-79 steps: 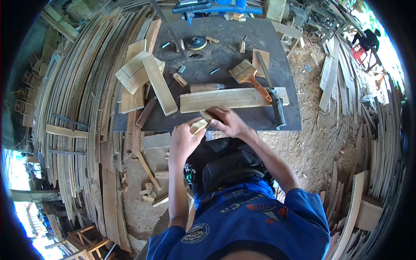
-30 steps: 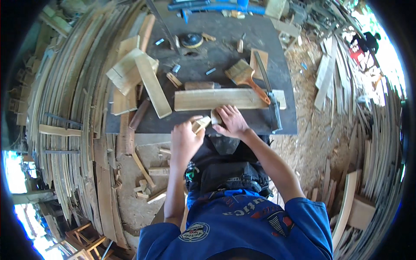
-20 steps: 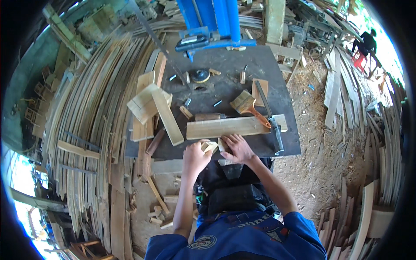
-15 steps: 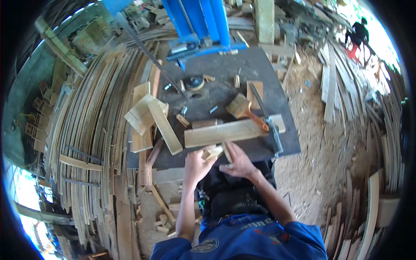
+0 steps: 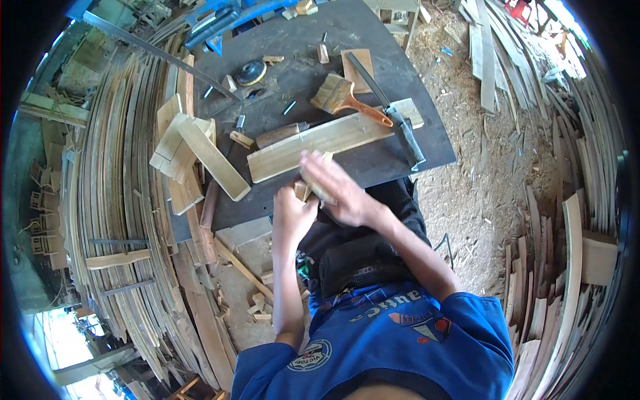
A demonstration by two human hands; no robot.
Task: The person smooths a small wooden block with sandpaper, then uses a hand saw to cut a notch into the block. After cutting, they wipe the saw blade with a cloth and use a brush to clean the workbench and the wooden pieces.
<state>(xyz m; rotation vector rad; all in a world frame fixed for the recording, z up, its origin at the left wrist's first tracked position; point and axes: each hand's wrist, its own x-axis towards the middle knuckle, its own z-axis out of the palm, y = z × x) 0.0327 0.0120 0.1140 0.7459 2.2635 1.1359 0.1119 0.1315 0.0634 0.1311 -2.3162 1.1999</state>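
Note:
My left hand (image 5: 293, 212) is closed around a small wooden block (image 5: 303, 191) at the table's near edge. My right hand (image 5: 341, 195) lies over the block from the right, slightly blurred, fingers long and pressed together. Under its palm shows the edge of a thin, flat, tan piece (image 5: 319, 189), its kind unclear, against the block. Just beyond both hands lies a long pale board (image 5: 293, 152). A wide paintbrush (image 5: 343, 97) with an orange-brown handle rests partly on that board, beside a dark metal bar tool (image 5: 402, 137).
The dark tabletop (image 5: 287, 50) carries a round black disc (image 5: 251, 72), small wood offcuts and a stack of boards (image 5: 190, 147) at left. A long saw-like blade (image 5: 153, 52) slants over the far left. Timber strips (image 5: 127, 167) line the left side; more wood lies right.
My view has tilted and shifted, so the table sits higher and further left. The right hand has moved from beside the block to over it.

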